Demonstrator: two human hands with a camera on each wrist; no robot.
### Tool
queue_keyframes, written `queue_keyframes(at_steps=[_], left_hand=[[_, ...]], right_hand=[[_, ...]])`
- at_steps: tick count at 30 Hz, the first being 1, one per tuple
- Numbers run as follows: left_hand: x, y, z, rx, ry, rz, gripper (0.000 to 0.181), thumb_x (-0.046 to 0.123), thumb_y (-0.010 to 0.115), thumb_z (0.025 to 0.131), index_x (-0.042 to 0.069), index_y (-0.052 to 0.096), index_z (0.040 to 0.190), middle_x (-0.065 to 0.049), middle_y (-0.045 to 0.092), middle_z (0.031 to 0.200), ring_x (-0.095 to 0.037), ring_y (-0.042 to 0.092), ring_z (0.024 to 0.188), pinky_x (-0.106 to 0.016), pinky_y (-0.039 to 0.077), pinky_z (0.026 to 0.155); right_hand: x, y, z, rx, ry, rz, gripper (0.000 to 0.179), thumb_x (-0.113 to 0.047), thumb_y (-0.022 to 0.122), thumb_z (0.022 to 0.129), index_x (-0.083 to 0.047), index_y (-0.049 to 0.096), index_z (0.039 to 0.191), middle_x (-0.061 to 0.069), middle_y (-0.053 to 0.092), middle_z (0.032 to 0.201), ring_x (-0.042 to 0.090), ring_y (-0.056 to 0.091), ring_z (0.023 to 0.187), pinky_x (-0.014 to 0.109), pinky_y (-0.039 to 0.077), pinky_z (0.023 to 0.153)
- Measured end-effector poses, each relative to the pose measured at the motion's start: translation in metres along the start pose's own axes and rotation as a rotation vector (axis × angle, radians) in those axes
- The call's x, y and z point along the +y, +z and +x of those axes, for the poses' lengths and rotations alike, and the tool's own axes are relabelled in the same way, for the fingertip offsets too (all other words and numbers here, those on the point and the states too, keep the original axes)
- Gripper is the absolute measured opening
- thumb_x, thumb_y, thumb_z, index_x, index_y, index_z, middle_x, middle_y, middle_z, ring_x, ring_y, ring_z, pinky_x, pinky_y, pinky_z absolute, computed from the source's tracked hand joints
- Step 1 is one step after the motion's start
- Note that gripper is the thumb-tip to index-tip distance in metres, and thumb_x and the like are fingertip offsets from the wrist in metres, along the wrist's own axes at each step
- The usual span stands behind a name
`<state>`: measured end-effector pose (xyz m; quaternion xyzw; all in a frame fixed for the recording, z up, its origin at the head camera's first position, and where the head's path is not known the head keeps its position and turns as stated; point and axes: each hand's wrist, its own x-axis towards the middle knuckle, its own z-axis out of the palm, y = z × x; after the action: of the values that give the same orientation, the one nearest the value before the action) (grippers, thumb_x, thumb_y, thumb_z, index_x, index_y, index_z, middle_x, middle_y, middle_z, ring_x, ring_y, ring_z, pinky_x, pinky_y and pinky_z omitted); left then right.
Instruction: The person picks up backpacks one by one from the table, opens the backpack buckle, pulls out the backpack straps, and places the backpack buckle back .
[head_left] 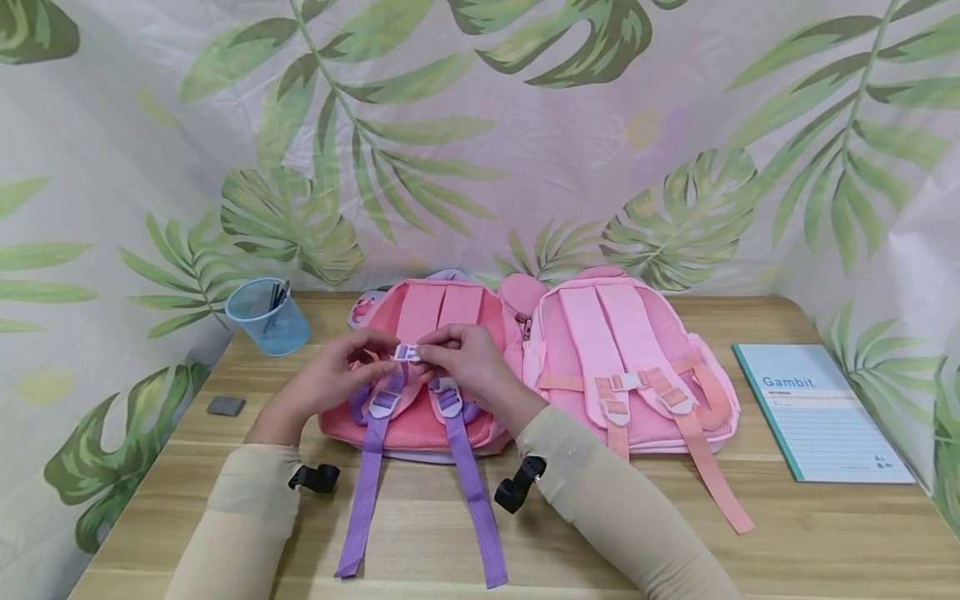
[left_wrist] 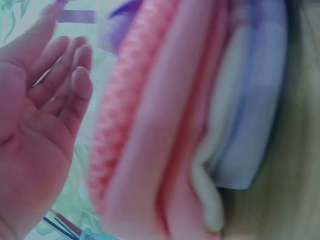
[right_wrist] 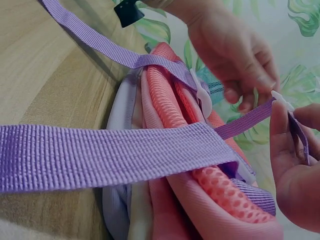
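Note:
A coral-pink backpack (head_left: pixel 420 312) lies back side up, its purple straps (head_left: pixel 468 492) trailing toward the table's front edge. Over it, both hands meet at a white plastic buckle (head_left: pixel 407 353) on purple webbing. From the left, my left hand (head_left: pixel 326 379) pinches the buckle between thumb and forefinger. My right hand (head_left: pixel 476 362) pinches its right end, and purple webbing (right_wrist: pixel 300 137) hangs by those fingers in the right wrist view. Whether the buckle halves are joined, I cannot tell. In the left wrist view the left hand's (left_wrist: pixel 40 120) other fingers are loosely bent; the buckle is out of sight there.
To the right lies a light pink backpack (head_left: pixel 555 358) with orange straps and its own white buckle (head_left: pixel 625 382). Further right is a Gambit notebook (head_left: pixel 817 417). A blue mesh pen cup (head_left: pixel 281 329) stands at the back left, with a small grey block (head_left: pixel 227 406) nearer.

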<state>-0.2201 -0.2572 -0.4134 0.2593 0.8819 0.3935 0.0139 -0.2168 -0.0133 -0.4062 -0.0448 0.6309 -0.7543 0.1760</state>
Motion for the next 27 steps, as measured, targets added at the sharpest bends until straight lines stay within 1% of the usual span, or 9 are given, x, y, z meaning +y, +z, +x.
queue_keyframes(at_steps=[2, 4, 7, 10, 13, 17, 19, 22, 27], left_hand=[[0.004, -0.002, 0.000, 0.027, 0.035, -0.009, 0.031, 0.006, 0.077, 0.100, 0.003, 0.071, 0.130, -0.010, 0.075, 0.115, -0.013, 0.066, 0.099, -0.025, 0.055, 0.086], [0.006, -0.003, 0.002, 0.037, 0.067, 0.007, 0.034, 0.007, 0.078, 0.099, 0.003, 0.071, 0.132, -0.008, 0.074, 0.115, -0.011, 0.065, 0.099, -0.025, 0.055, 0.085], [0.010, -0.003, 0.004, 0.016, 0.101, 0.025, 0.030, 0.009, 0.079, 0.099, 0.010, 0.074, 0.128, -0.002, 0.072, 0.110, -0.010, 0.064, 0.096, -0.027, 0.055, 0.082], [0.012, -0.003, 0.004, -0.001, 0.129, 0.043, 0.024, 0.011, 0.079, 0.099, 0.016, 0.077, 0.122, 0.002, 0.072, 0.107, -0.012, 0.065, 0.095, -0.028, 0.056, 0.080], [0.013, -0.002, 0.003, -0.005, 0.121, 0.038, 0.022, 0.011, 0.079, 0.099, 0.018, 0.077, 0.120, 0.002, 0.072, 0.108, -0.014, 0.065, 0.096, -0.027, 0.057, 0.081], [0.012, -0.003, 0.002, 0.010, 0.082, 0.034, 0.022, 0.012, 0.078, 0.100, 0.017, 0.076, 0.121, 0.002, 0.072, 0.110, -0.015, 0.065, 0.097, -0.026, 0.057, 0.084], [0.011, -0.003, 0.001, 0.018, 0.064, 0.034, 0.022, 0.013, 0.078, 0.100, 0.017, 0.076, 0.121, 0.001, 0.073, 0.110, -0.015, 0.065, 0.098, -0.026, 0.056, 0.085], [0.010, -0.002, 0.001, 0.022, 0.046, 0.022, 0.022, 0.014, 0.078, 0.101, 0.017, 0.076, 0.123, 0.000, 0.072, 0.111, -0.016, 0.065, 0.099, -0.025, 0.056, 0.086], [0.009, 0.001, 0.000, 0.032, 0.025, -0.018, 0.023, 0.015, 0.078, 0.100, 0.017, 0.076, 0.123, -0.001, 0.072, 0.114, -0.017, 0.066, 0.100, -0.024, 0.056, 0.087]], right_hand=[[0.000, -0.001, 0.000, -0.001, 0.000, -0.019, 0.018, -0.001, 0.070, 0.103, 0.008, 0.074, 0.118, 0.013, 0.078, 0.091, 0.017, 0.076, 0.073, 0.039, 0.067, 0.078], [0.001, -0.002, -0.001, -0.003, -0.010, -0.032, 0.018, -0.001, 0.070, 0.103, 0.008, 0.074, 0.118, 0.015, 0.079, 0.093, 0.017, 0.076, 0.074, 0.041, 0.067, 0.080], [0.001, -0.004, -0.002, -0.017, -0.024, -0.051, 0.019, -0.002, 0.071, 0.103, 0.007, 0.074, 0.119, 0.020, 0.080, 0.096, 0.017, 0.077, 0.075, 0.043, 0.067, 0.082], [0.002, -0.007, -0.003, -0.035, -0.036, -0.116, 0.020, -0.005, 0.073, 0.102, 0.004, 0.075, 0.120, 0.023, 0.080, 0.101, 0.017, 0.077, 0.076, 0.044, 0.067, 0.084], [0.004, -0.013, -0.005, -0.057, -0.062, -0.240, 0.022, -0.010, 0.076, 0.101, -0.002, 0.077, 0.122, 0.020, 0.080, 0.106, 0.016, 0.075, 0.080, 0.037, 0.066, 0.079], [0.006, -0.022, -0.007, -0.087, -0.136, -0.443, 0.028, -0.012, 0.079, 0.098, -0.007, 0.077, 0.125, 0.012, 0.078, 0.111, 0.015, 0.070, 0.088, 0.024, 0.057, 0.074], [0.006, -0.025, -0.008, -0.094, -0.173, -0.535, 0.029, -0.013, 0.080, 0.097, -0.008, 0.076, 0.126, 0.009, 0.076, 0.112, 0.015, 0.066, 0.090, 0.022, 0.055, 0.075], [0.007, -0.025, -0.009, -0.084, -0.213, -0.638, 0.029, -0.016, 0.080, 0.098, -0.010, 0.076, 0.126, 0.007, 0.075, 0.109, 0.016, 0.063, 0.091, 0.023, 0.053, 0.076], [0.009, -0.024, -0.010, -0.047, -0.237, -0.713, 0.027, -0.018, 0.080, 0.099, -0.011, 0.076, 0.125, 0.005, 0.074, 0.105, 0.016, 0.062, 0.091, 0.024, 0.053, 0.078]])
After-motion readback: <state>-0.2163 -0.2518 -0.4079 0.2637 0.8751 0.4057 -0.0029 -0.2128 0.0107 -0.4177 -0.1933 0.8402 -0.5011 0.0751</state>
